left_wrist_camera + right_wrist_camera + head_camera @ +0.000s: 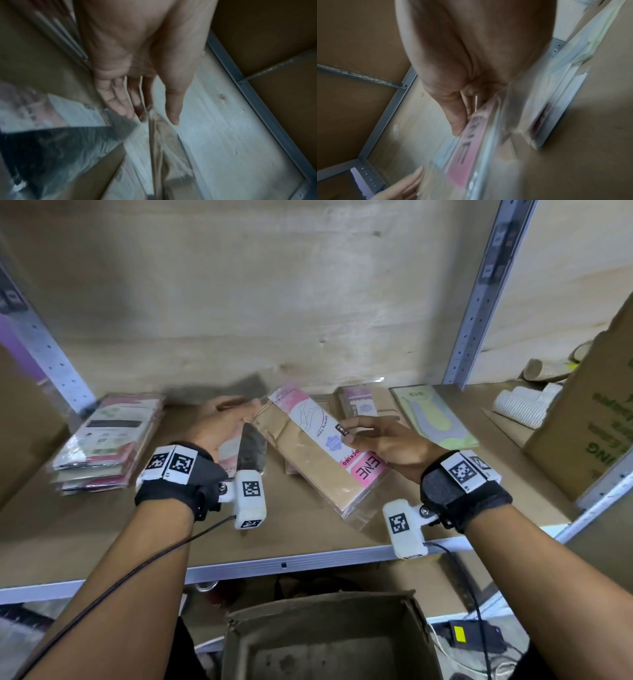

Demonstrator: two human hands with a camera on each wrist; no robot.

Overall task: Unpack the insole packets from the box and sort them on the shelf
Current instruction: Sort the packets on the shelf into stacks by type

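A brown insole packet [308, 460] with a pink ENE strip lies slanted on the shelf [102, 529], on top of other packets. My right hand [354, 436] grips its right edge, thumb on the pink strip [467, 155] and fingers behind. My left hand [239, 409] reaches to the packet's far left corner with straight fingers [120, 102] touching its edge [164, 142]. A dark packet [253, 450] lies just below the left palm. The opened cardboard box [329, 638] stands below the shelf's front edge.
A stack of packets [106, 440] lies at the shelf's left. Purple-topped packets [359, 402] and a yellow-green insole packet [435, 416] lie at the back right. White rolls [527, 405] and a large carton [589, 422] stand on the right, past a metal upright [479, 302].
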